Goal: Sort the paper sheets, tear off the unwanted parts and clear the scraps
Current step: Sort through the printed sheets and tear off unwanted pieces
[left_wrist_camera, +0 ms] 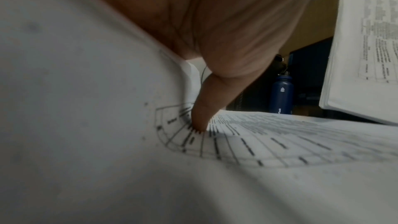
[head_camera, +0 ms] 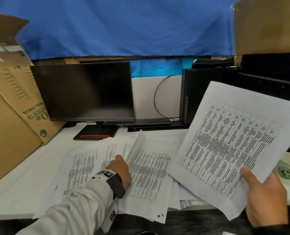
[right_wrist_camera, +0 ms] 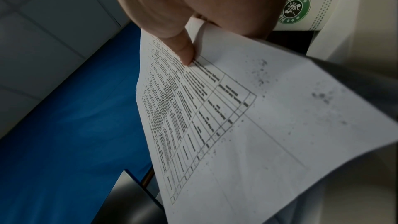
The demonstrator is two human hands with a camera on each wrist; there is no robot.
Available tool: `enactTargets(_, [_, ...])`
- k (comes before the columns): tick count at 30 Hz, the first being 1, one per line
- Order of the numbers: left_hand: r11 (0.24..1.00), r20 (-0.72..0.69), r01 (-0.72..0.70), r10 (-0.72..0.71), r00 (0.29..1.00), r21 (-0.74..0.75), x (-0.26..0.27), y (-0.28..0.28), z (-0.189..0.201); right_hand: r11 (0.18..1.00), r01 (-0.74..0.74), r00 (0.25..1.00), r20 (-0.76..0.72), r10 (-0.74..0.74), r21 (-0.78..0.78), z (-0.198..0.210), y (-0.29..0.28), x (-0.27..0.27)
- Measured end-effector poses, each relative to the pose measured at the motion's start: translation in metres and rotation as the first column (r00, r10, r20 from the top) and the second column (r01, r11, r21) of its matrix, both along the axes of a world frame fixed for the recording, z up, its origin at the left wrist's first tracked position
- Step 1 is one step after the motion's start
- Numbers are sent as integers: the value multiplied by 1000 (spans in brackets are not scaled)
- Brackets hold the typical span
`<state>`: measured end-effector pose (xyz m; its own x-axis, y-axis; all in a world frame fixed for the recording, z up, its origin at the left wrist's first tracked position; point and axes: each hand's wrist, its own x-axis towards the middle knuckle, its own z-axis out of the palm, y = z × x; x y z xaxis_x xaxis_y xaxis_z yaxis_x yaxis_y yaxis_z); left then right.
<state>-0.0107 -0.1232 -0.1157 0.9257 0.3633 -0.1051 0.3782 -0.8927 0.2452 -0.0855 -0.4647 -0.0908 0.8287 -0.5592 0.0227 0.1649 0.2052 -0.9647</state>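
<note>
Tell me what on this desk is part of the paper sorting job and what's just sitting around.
Job: held sheets in right hand; spread sheets, left hand pinches one.
Lying about: monitor, paper cup, cardboard box, blue bottle.

- Cardboard box [head_camera: 34,114], far left of the left hand [head_camera: 122,168]: green print, upside down, "ROLL TISSUE". The smaller lines above it are illegible.
- Blue bottle [left_wrist_camera: 282,94], beyond the left thumb: white vertical word, "Flask".
- Paper cup [head_camera: 288,168], just right of the right hand [head_camera: 266,197]: round green badge with stars. Its ring lettering is partly hidden and cannot be read whole.
- Held sheet [head_camera: 234,141] in the right hand, and loose sheets [head_camera: 146,170] at the left hand: printed tables, text too blurred to read.
- Wrist band [head_camera: 107,173] on the left arm: square black-and-white code tags.
</note>
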Motion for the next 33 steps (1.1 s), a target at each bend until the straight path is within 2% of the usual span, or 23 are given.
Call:
enactTargets(5, [990,-63,144,-144,988,-2,-6,-12,0,999,-25,1000,-8,25,-25,3,10,-5])
enactTargets(8, [984,-45,177,-178,983,-27,-8,-10,3,999,-46,999,-3,46,-21,8,16,-8])
enactTargets(10, [982,24,157,-155,988,-108,-12,-2,10,999,-41,999,5,41,-28,8,17,-8])
enactTargets(13, [931,235,157,-81,969,-329,-26,10,32,999,-29,1000,10,30,-32,6,16,-9])
enactTargets(17, [863,561,280,5,828,-420,-56,24,65,1000,-1,1000,-16,1,-21,6,14,-9])
enactTargets(20, [799,674,354,85,734,-486,-83,35,92,999,21,999,-42,-22,-24,8,14,-8])
enactTargets(22, [709,711,409,185,679,-575,-99,42,108,999,24,998,-53,-26,-37,11,19,-8])
enactTargets(23, [627,708,449,245,662,-637,-106,43,116,999,16,998,-56,-18,-47,13,22,-9])
enactTargets(24, [528,683,483,291,670,-699,-110,46,120,998,1,999,-52,-4,-59,15,26,-9])
enactTargets(26, [320,607,521,312,731,-792,-116,48,122,995,-68,996,-57,64,-69,17,33,-10])
enactTargets(27, [236,571,521,295,766,-820,-118,46,119,990,-121,991,-74,115,-78,20,39,-12])
enactTargets(28, [184,537,505,274,798,-843,-118,43,113,978,-186,980,-92,178,-92,22,46,-14])
enactTargets(29, [163,512,485,249,822,-859,-117,37,106,959,-263,961,-116,250,-111,25,54,-16])
enactTargets(33, [242,403,361,152,903,-901,-106,10,68,822,-548,835,-154,528,-154,40,87,-28])
